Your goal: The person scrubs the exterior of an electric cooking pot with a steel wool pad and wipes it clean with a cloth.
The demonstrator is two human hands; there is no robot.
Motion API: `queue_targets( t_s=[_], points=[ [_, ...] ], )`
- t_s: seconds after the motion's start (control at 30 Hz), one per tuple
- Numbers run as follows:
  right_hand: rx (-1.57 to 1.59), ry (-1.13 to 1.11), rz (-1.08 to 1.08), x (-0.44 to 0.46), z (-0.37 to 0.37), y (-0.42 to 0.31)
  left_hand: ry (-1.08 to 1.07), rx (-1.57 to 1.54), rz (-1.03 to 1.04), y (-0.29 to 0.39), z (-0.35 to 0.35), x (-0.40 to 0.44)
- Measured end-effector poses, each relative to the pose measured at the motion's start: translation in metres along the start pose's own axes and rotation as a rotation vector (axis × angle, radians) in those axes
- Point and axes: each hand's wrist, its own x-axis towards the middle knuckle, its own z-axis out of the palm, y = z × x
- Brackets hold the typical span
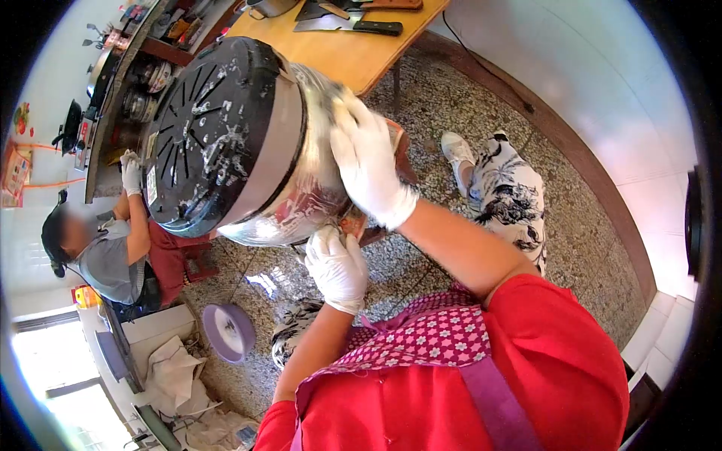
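Note:
A large electric cooker [282, 161] lies tipped on its side, its black slotted base [203, 139] facing away from me. White suds streak the base and the shiny metal wall. My right hand [368, 161], in a white glove, presses on the upper metal side with curved fingers. A yellowish patch shows under its fingertips, but I cannot make out what it is. Lower down, my gloved left hand [336, 269] is closed at the cooker's near lower edge, its fingertips partly hidden. Part of a reddish-brown stool [402, 150] shows behind the cooker.
A wooden table [331, 56] bears a cleaver [350, 25] and a metal pot [271, 7]. A purple basin [229, 334] stands on the speckled floor. To the left sits another person [113, 255] with a gloved hand raised near a counter. A patterned trouser leg [511, 195] is at right.

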Motion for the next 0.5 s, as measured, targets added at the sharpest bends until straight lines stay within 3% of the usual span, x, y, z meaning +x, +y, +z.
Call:
queue_targets(
  t_s=[0.07, 0.2, 0.23, 0.3, 0.4, 0.43, 0.5],
  points=[
    [0.015, -0.189, -0.14, 0.053, 0.011, 0.025, -0.015, -0.016, 0.017, -0.001, -0.002, 0.0],
    [0.162, -0.716, -0.076, 0.151, 0.061, 0.086, 0.004, 0.002, 0.028, 0.0, 0.002, 0.0],
    [0.081, -0.83, 0.155, 0.164, 0.058, 0.069, 0.009, -0.009, 0.03, -0.001, 0.003, -0.001],
    [0.013, -0.942, 0.392, 0.172, 0.057, 0.052, 0.011, 0.008, 0.018, 0.0, 0.002, -0.001],
    [0.306, -0.877, 0.424, 0.16, 0.061, 0.068, 0.035, 0.0, 0.035, 0.001, 0.001, 0.0],
    [0.264, -0.825, 0.416, 0.152, 0.056, 0.072, 0.024, 0.008, 0.028, 0.001, 0.001, 0.0],
    [-0.095, -0.694, -0.167, 0.119, 0.032, 0.09, 0.008, -0.006, 0.031, 0.002, -0.002, 0.002]
  ],
)
